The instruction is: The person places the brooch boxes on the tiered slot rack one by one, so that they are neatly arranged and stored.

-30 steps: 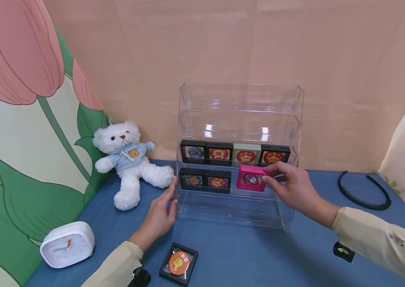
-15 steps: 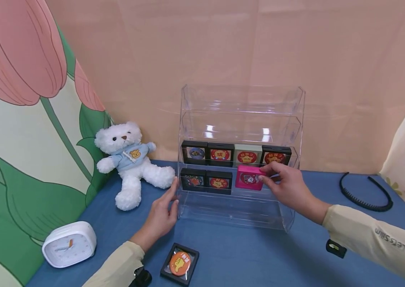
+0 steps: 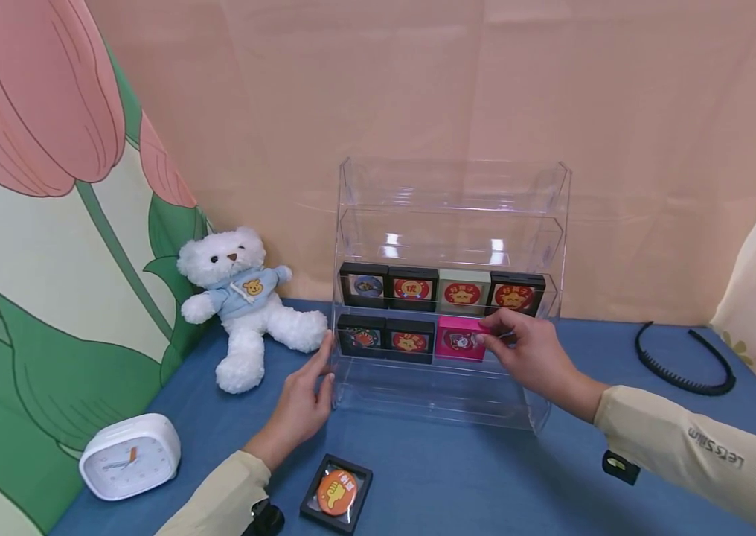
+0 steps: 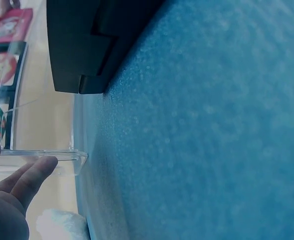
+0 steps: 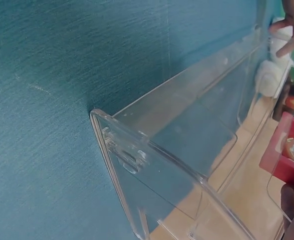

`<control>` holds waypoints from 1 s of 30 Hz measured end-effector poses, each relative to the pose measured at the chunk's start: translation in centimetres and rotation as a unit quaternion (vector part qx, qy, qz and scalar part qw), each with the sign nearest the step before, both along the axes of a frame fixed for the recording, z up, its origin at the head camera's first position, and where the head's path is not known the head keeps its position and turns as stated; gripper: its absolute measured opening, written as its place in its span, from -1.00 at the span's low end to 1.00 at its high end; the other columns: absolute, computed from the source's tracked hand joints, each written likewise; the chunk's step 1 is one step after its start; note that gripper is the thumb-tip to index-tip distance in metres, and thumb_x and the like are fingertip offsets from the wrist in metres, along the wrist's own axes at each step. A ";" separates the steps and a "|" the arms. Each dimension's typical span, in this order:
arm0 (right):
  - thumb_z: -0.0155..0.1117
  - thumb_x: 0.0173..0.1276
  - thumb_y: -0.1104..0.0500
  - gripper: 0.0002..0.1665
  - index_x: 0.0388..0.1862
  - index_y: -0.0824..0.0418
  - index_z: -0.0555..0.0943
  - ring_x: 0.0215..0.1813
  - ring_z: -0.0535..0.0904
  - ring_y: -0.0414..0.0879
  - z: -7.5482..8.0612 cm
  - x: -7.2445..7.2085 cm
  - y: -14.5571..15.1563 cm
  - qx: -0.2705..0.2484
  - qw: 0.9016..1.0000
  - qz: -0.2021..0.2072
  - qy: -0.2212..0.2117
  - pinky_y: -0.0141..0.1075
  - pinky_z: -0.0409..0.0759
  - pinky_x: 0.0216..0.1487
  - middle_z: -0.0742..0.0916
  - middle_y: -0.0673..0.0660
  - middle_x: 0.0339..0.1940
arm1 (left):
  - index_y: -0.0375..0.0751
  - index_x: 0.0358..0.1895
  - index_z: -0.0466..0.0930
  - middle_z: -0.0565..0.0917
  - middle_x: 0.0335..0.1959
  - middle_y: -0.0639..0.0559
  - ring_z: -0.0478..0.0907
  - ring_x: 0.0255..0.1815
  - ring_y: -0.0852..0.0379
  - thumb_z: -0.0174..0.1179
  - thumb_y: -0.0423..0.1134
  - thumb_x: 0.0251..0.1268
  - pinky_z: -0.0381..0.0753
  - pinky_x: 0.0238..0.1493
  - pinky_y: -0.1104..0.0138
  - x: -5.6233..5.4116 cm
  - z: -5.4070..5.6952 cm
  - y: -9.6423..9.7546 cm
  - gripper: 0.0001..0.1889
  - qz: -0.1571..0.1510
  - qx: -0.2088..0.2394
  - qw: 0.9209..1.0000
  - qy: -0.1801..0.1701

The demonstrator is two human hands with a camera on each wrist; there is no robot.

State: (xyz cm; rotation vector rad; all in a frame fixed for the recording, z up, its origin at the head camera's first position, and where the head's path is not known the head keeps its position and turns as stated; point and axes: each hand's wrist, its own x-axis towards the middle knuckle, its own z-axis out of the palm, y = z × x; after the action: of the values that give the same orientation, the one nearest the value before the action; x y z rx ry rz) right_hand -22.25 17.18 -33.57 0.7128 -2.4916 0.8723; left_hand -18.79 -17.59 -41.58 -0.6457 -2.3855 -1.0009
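My right hand [image 3: 539, 361] pinches the right edge of a pink badge case [image 3: 453, 339], a square box with a round cartoon badge in its front. It sits on the third tier of a clear acrylic display rack [image 3: 431, 406], right beside a black badge case [image 3: 410, 341]. In the right wrist view the pink case shows at the right edge, above the thumb. My left hand [image 3: 294, 409] rests its extended fingers against the rack's left side. The left wrist view also has those fingers [image 4: 33, 180] at the clear side panel.
Another black case with an orange badge [image 3: 335, 493] lies on the blue cloth in front. A white teddy bear [image 3: 244, 298] and a white clock [image 3: 130, 455] are at the left, a black headband [image 3: 679, 372] at the right. More cases [image 3: 411, 289] fill the tier above.
The pink badge case has moved left and slightly down, up beside the black case, with my right hand following. My left hand stays at the rack's side.
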 end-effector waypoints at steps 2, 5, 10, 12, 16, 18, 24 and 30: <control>0.43 0.16 0.26 -0.76 -0.18 0.16 0.63 -0.29 0.67 -0.04 -0.1 0.0 0.0 0.001 1.000 -0.004 -0.001 -0.14 0.65 -0.29 0.74 0.08 -0.28 | -0.15 0.51 -0.03 0.25 0.40 -0.11 0.58 0.00 -0.13 0.07 -0.58 0.26 0.54 -0.04 0.15 0.0 0.0 0.0 -0.22 0.000 0.000 1.000 0.000; 0.43 0.16 0.24 -0.76 -0.18 0.17 0.64 -0.30 0.68 -0.04 -0.2 0.0 -0.1 0.002 1.000 -0.007 -0.002 -0.14 0.65 -0.30 0.74 0.08 -0.29 | -0.15 0.51 -0.03 0.25 0.39 -0.11 0.58 0.00 -0.13 0.07 -0.59 0.26 0.54 -0.04 0.15 0.0 0.1 0.1 -0.22 -0.001 0.000 1.000 0.002; 0.45 0.13 0.24 -0.77 -0.20 0.18 0.66 -0.34 0.68 -0.06 -0.2 0.1 -0.1 0.004 1.000 -0.004 0.004 -0.16 0.65 -0.33 0.75 0.07 -0.33 | -0.18 0.50 -0.02 0.26 0.39 -0.12 0.58 -0.01 -0.13 0.07 -0.59 0.25 0.54 -0.03 0.16 0.0 0.1 0.1 -0.23 -0.004 -0.002 1.000 0.009; 0.46 0.13 0.24 -0.77 -0.21 0.17 0.66 -0.35 0.67 -0.07 -0.2 0.0 -0.2 0.005 1.000 -0.002 0.006 -0.17 0.65 -0.33 0.75 0.06 -0.34 | -0.19 0.50 -0.01 0.26 0.39 -0.13 0.58 -0.01 -0.13 0.07 -0.59 0.25 0.54 -0.04 0.17 0.0 0.1 0.0 -0.23 -0.005 -0.001 1.000 0.011; 0.46 0.13 0.23 -0.78 -0.22 0.17 0.67 -0.35 0.67 -0.10 -0.3 0.0 -0.3 0.011 1.000 0.001 0.005 -0.19 0.65 -0.33 0.75 0.05 -0.34 | -0.22 0.49 0.00 0.27 0.38 -0.15 0.59 -0.03 -0.14 0.07 -0.60 0.24 0.56 -0.08 0.16 0.0 0.1 0.0 -0.24 -0.004 -0.001 1.000 0.015; 0.45 0.13 0.24 -0.79 -0.23 0.17 0.67 -0.35 0.67 -0.11 -0.3 -0.1 -0.3 0.013 1.000 0.001 0.005 -0.19 0.65 -0.33 0.74 0.05 -0.34 | -0.22 0.49 0.00 0.27 0.38 -0.15 0.59 -0.03 -0.15 0.07 -0.60 0.24 0.56 -0.08 0.16 0.0 0.1 0.0 -0.24 -0.004 -0.002 1.000 0.017; 0.45 0.14 0.24 -0.80 -0.24 0.17 0.66 -0.36 0.67 -0.12 -0.2 -0.1 -0.3 0.018 1.000 0.003 0.007 -0.21 0.64 -0.34 0.74 0.06 -0.35 | -0.16 0.50 -0.02 0.26 0.39 -0.12 0.59 -0.02 -0.14 0.06 -0.59 0.26 0.60 -0.18 0.19 0.0 0.1 0.0 -0.22 -0.004 0.000 1.000 0.013; 0.44 0.15 0.22 -0.80 -0.23 0.16 0.66 -0.37 0.67 -0.13 -0.1 -0.1 -0.3 0.023 1.000 0.006 -0.006 -0.21 0.64 -0.35 0.74 0.05 -0.34 | -0.14 0.50 -0.02 0.26 0.39 -0.11 0.59 -0.02 -0.13 0.06 -0.58 0.26 0.61 -0.22 0.23 0.0 0.2 0.0 -0.22 -0.002 -0.002 1.000 0.011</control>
State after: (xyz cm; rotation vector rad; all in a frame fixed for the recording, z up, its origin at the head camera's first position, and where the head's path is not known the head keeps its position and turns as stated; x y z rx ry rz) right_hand -22.31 16.92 -33.71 0.7404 -2.5272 0.8272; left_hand -18.76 -17.61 -41.38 -0.6590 -2.3688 -0.9857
